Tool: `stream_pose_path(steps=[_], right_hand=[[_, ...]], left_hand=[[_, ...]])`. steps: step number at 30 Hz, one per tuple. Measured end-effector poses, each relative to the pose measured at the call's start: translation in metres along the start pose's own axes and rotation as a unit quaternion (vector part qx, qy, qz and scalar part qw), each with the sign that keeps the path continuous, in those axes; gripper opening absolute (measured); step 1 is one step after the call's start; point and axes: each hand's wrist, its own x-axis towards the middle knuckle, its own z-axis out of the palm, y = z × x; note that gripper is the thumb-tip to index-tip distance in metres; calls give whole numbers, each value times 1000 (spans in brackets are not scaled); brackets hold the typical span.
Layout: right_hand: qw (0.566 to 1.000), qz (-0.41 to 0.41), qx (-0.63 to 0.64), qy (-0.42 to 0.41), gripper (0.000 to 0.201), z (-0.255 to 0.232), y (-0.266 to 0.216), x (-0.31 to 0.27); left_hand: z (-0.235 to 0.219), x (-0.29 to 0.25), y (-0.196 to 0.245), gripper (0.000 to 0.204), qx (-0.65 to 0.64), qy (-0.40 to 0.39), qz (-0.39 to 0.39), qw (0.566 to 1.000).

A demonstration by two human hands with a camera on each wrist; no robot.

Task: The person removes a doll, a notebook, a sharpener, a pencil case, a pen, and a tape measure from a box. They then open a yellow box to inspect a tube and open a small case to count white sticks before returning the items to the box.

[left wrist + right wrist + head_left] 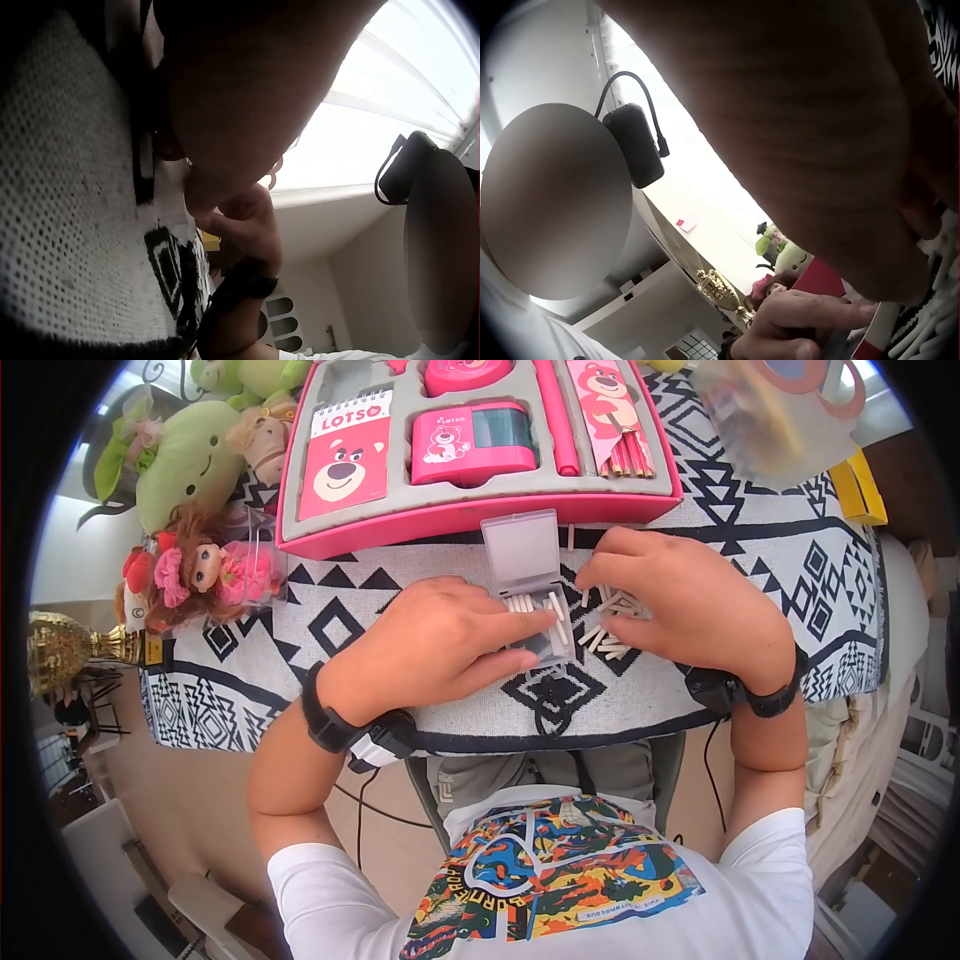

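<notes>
A small clear plastic box (pixel 545 650) lies on the patterned cloth with its hinged lid (pixel 525 548) raised. Short white sticks (pixel 518 603) are lined up inside it, and a couple more lean along its right side. My left hand (pixel 430 635) reaches over the box from the left, its index finger stretched across the sticks and its thumb by the front corner. Just right of the box, a loose pile of white sticks (pixel 612 645) is partly hidden under my right hand (pixel 690 595). That hand's index finger and thumb stand apart over the pile, loosely bent.
Behind the box sits a pink stationery set (pixel 480 510) with a notebook, sharpener and pencils. A doll (pixel 225 572) and a green plush toy (pixel 190 465) stand at the left, beside a gold trophy (pixel 75 650). A yellow box (pixel 858 488) is at the far right.
</notes>
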Motion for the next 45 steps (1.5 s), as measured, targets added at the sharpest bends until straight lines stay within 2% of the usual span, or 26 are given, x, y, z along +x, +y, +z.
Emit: stream_pose_path(steps=[3, 6, 10, 16, 18, 21, 24, 27, 33, 36, 45], right_hand=[[1000, -1, 3, -20, 37, 1, 0, -4], [1000, -27, -1, -2, 41, 1, -1, -5], [999, -51, 4, -7, 42, 4, -3, -9], [999, -47, -19, 12, 34, 9, -3, -6], [999, -16, 22, -36, 27, 6, -2, -4], [999, -21, 0, -39, 25, 7, -4, -5], [998, -53, -4, -16, 24, 10, -4, -7], [998, -58, -28, 8, 23, 17, -4, -8], [995, -79, -49, -23, 18, 11, -10, -6], [995, -88, -41, -3, 17, 13, -10, -7], [998, -58, -10, -9, 18, 16, -7, -7]], left_hand=[[1, 0, -2, 40, 9, -3, 7, 1000], [3, 0, -3, 39, 4, 4, 8, 1000], [3, 0, -3, 38, -24, 8, -26, 999], [1, 1, 0, 37, -10, 7, -24, 1000], [3, 1, -1, 37, -3, 10, -22, 1000], [3, 1, -2, 37, -3, 18, -23, 1000], [2, 2, -1, 35, -5, 15, -38, 999], [3, 2, -2, 32, -20, 22, -17, 999], [3, 0, -3, 35, -10, 22, -18, 1000], [1, 1, -1, 39, -11, 3, -40, 999], [1, 2, 1, 43, 12, -6, -20, 1000]])
